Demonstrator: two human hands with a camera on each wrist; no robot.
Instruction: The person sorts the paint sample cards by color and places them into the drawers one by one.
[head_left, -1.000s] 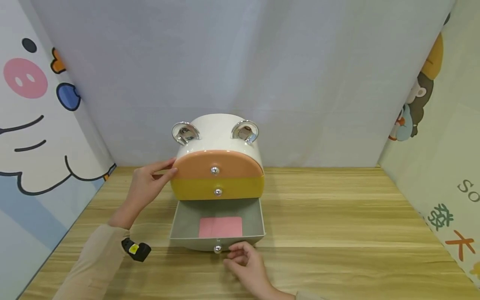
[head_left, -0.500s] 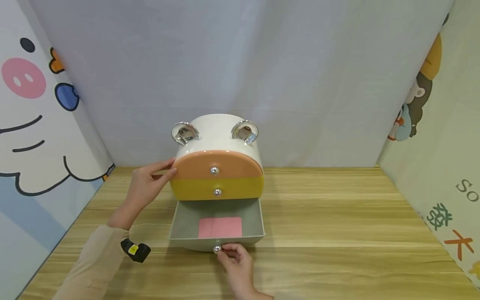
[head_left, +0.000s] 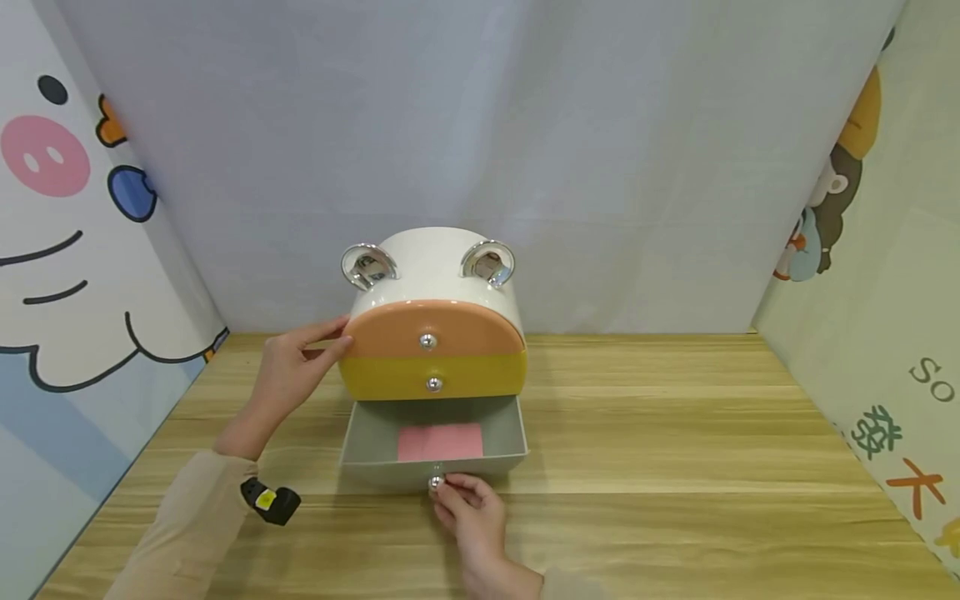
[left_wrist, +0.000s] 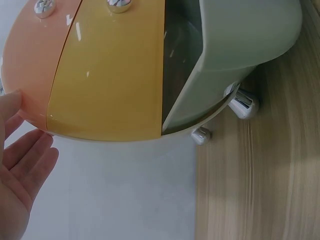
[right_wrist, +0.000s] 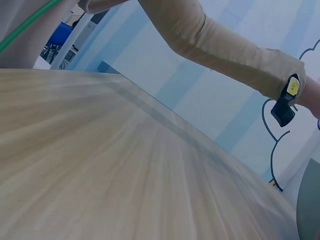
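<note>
A small white cabinet (head_left: 441, 262) with silver ear-like rings stands on the table. Its orange drawer (head_left: 472, 329) and yellow drawer (head_left: 476, 375) are closed. The grey-green bottom drawer (head_left: 390, 475) is pulled out, with a pink sheet (head_left: 440, 442) lying in it. My right hand (head_left: 476, 521) pinches the silver knob (head_left: 435, 482) of this drawer between thumb and fingers. At the cabinet's left side, my left hand (head_left: 291, 371) touches it with extended fingers. In the left wrist view, the thumb lies on the orange front and the fingers (left_wrist: 35, 165) reach along the side edge.
The wooden table (head_left: 675, 433) extends to both sides of the cabinet. A pale curtain (head_left: 637, 167) hangs behind. Cartoon-printed panels (head_left: 52, 333) border the table left and right. Silver feet (left_wrist: 242, 102) show under the cabinet in the left wrist view.
My right hand moved left to the knob of the bottom drawer and took hold of it. The drawer has since slid slightly inward. My left hand stayed in place.
</note>
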